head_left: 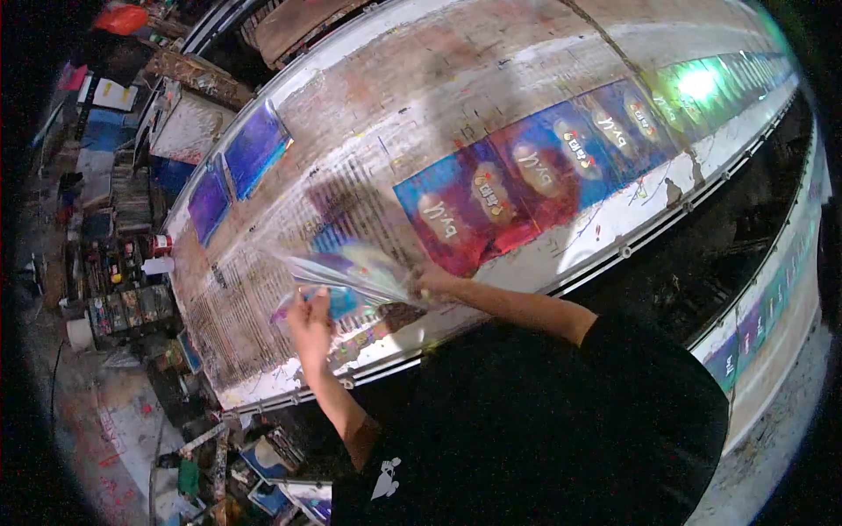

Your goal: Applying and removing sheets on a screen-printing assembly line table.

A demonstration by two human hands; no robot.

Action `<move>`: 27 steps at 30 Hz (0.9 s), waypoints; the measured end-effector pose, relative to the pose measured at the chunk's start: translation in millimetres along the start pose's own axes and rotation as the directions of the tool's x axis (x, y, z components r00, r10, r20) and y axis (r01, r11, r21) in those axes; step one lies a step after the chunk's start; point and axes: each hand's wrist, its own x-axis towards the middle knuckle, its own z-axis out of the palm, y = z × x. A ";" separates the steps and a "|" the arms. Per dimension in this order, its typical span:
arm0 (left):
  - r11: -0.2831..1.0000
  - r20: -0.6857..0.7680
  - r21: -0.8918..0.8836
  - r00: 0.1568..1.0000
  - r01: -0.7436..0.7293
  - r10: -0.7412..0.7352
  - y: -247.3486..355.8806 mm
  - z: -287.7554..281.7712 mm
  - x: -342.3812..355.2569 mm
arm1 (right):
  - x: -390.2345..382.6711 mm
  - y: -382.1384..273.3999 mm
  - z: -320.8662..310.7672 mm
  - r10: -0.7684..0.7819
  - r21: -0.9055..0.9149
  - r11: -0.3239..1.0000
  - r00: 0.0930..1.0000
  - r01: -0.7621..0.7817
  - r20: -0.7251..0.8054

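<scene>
A thin, glossy printed sheet (355,276), partly see-through with blue and purple patches, is bent and lifted over the long table (237,324). My left hand (309,329) pinches its near left edge. My right hand (431,280) is closed at its right end; the fingers there are blurred and partly hidden. Right beside that hand begins a row of printed panels (500,188), red, blue and purple with pale lettering, lying flat along the table's near side. Beneath the lifted sheet, dark stripes mark the stained tabletop.
Two purple-blue sheets (254,151) lie at the table's far left edge. A bright light glares on greenish panels (702,88) at the far right. A second table with prints (754,337) stands at my right. Shelves and containers (132,302) crowd the left, with frames (272,465) below.
</scene>
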 end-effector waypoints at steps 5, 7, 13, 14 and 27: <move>0.979 0.078 0.191 0.995 -0.076 0.062 36.4 75.3 -3.0 | 13.8 -48.8 -121.3 -0.756 -0.500 0.566 0.655 0.655 0.001; 0.981 0.033 0.169 0.996 -0.089 0.085 43.0 108.8 -0.3 | 7.2 -87.6 -158.2 -0.847 -0.489 0.482 0.529 0.727 -0.048; 0.980 0.004 0.132 0.988 -0.151 0.152 -13.0 182.5 42.7 | -11.3 -137.2 -256.5 -0.796 -0.513 0.598 0.535 0.616 -0.284; 0.973 -0.010 0.170 0.986 -0.159 0.164 -33.9 187.3 42.1 | -12.2 -132.7 -260.4 -0.826 -0.645 0.546 0.472 0.535 -0.309; 0.938 -0.021 0.139 0.948 0.318 -0.318 -226.2 247.5 52.5 | -20.4 -46.0 -270.3 -0.620 -0.853 0.509 0.638 -0.116 -0.457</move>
